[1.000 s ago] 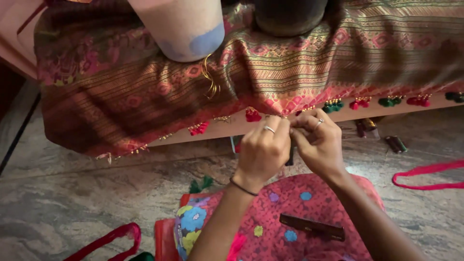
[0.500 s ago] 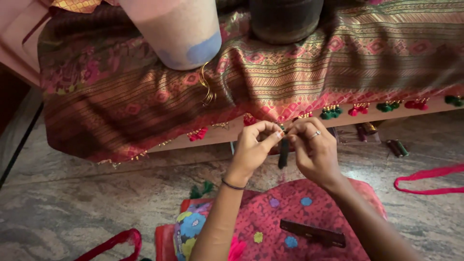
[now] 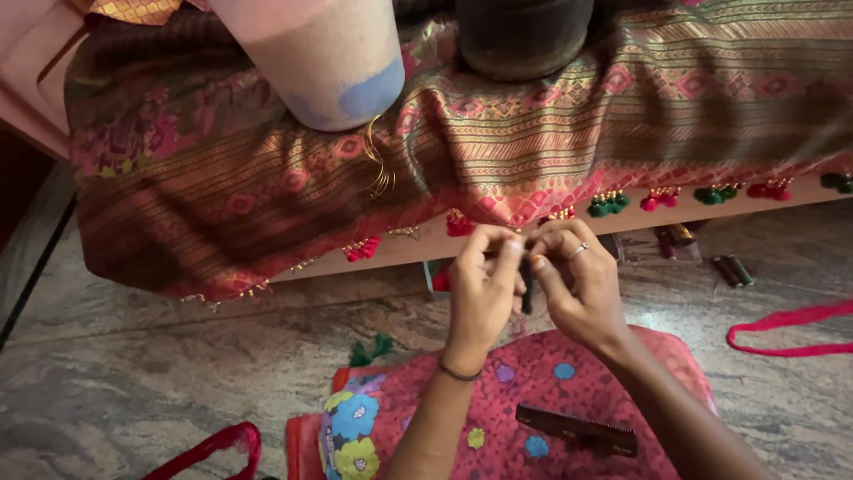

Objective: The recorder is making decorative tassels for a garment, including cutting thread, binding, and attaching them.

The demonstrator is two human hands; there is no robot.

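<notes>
My left hand (image 3: 482,289) and my right hand (image 3: 577,283) meet just below the fringed edge of a patterned silk cloth (image 3: 533,133) draped over a low bench. Both pinch a small dark tassel (image 3: 527,286) that hangs between the fingertips, with thin threads from the cloth's border held above it. Red and green tassels (image 3: 675,197) hang along the border to the right. A ring shows on my right hand and a thin band on my left wrist.
A pale round pot (image 3: 320,53) and a dark pot (image 3: 524,36) weigh the cloth down. A dark comb (image 3: 576,428) lies on a red floral cushion (image 3: 533,409) on my lap. Thread spools (image 3: 733,269) and a red strap (image 3: 791,324) lie on the stone floor.
Both hands have dropped slightly from the cloth edge and drawn the dark tassel down between the fingertips; the left fingers have opened a little around the threads.
</notes>
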